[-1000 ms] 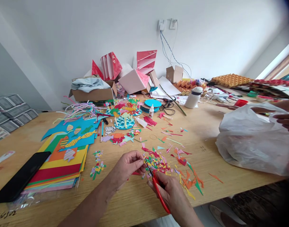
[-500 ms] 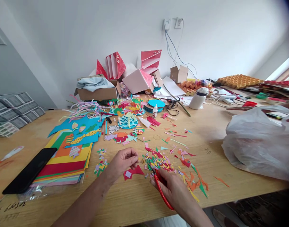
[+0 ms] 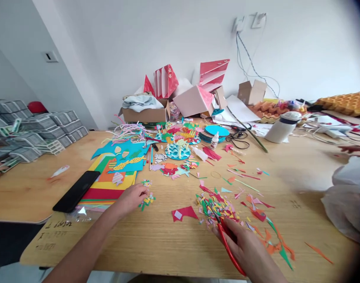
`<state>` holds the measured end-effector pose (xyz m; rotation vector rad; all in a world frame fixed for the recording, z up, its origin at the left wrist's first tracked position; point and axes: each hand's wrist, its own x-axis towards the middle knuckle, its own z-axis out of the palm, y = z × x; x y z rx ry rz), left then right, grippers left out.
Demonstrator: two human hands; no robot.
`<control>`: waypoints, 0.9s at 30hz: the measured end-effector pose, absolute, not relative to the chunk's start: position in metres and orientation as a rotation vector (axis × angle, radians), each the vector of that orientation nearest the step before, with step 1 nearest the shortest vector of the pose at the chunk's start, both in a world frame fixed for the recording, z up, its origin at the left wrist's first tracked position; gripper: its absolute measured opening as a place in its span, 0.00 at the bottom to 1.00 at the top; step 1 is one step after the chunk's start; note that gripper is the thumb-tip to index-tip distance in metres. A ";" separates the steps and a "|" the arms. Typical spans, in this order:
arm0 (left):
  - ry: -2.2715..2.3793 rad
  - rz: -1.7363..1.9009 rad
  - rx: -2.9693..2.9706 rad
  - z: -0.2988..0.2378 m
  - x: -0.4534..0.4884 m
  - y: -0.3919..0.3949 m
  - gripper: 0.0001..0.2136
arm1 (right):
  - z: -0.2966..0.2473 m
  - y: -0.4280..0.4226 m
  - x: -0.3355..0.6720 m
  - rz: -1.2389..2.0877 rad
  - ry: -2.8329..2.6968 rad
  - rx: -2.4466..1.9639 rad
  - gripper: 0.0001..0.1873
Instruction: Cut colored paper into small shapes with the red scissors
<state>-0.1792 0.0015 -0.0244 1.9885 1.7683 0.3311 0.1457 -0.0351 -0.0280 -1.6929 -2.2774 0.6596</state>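
Wooden bench (image 3: pixel 168 247) buried in scraps: right hand (image 3: pixel 252 251) gripping red scissors (image 3: pixel 228 245), left hand (image 3: pixel 132 196) curled at tiny cutouts (image 3: pixel 147 200), can't tell if it's pinching any.

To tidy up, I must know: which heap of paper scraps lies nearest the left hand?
The small heap beside the coloured sheets; the large heap lies by the red scissors.
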 end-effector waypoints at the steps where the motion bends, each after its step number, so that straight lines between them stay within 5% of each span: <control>1: 1.770 0.313 1.999 -0.026 -0.180 0.001 0.09 | -0.028 -0.035 0.147 0.647 -2.275 -1.688 0.17; 27: 1.601 0.431 2.208 -0.005 -0.127 -0.003 0.05 | -0.035 -0.045 0.213 0.596 -1.887 -1.842 0.09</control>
